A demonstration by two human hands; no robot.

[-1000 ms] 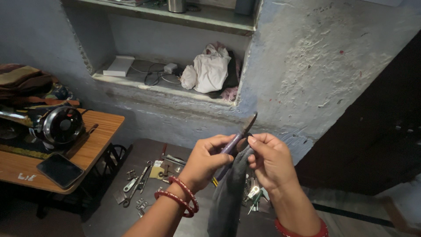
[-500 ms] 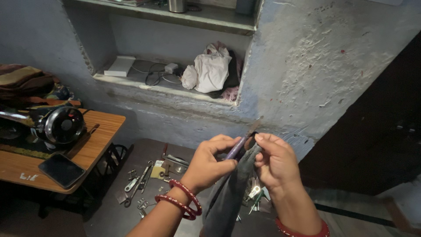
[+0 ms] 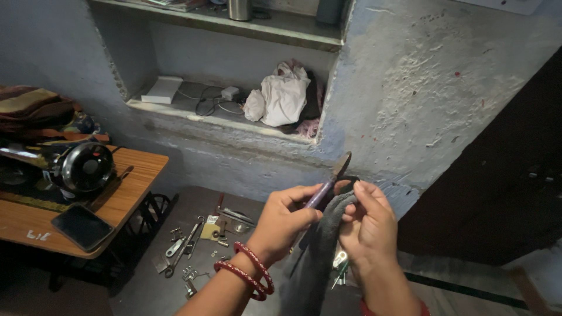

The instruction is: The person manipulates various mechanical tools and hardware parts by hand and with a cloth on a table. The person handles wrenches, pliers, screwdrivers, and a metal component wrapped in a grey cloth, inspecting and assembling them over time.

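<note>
Since the earlier frames both hands have drawn closer together, and the dark tip of the tool now stands clear above the cloth again, as it did a second ago.

Left hand (image 3: 284, 219): closed around the purple handle of a slim tool (image 3: 326, 187), thumb and fingers wrapped tight. Two red bangles (image 3: 249, 274) sit on this wrist. The tool slants up to the right, its dark flat tip just above the cloth.

Right hand (image 3: 367, 225): fingers curled shut, pinching the upper edge of a dark grey cloth (image 3: 319, 257). The cloth hangs down between the two forearms, and its top touches the tool shaft.

Taking the cloth as landmark:
- Below and left of it, a dark low worktop (image 3: 175, 228) carries scattered spanners (image 3: 181, 248), small metal parts and a yellowish tag.
- Just beside its right edge, under the right hand, lies a small green-handled item, too small to identify.
- Well to the left stands a wooden sewing table (image 3: 126, 193) with a black sewing machine (image 3: 76, 167) and a dark phone (image 3: 82, 225) lying flat on it.
- Above and behind it, a wall niche (image 3: 222, 123) in the blue plastered wall holds a white bundle of fabric (image 3: 281, 96), a white box (image 3: 161, 89) and a charger with cable.
</note>
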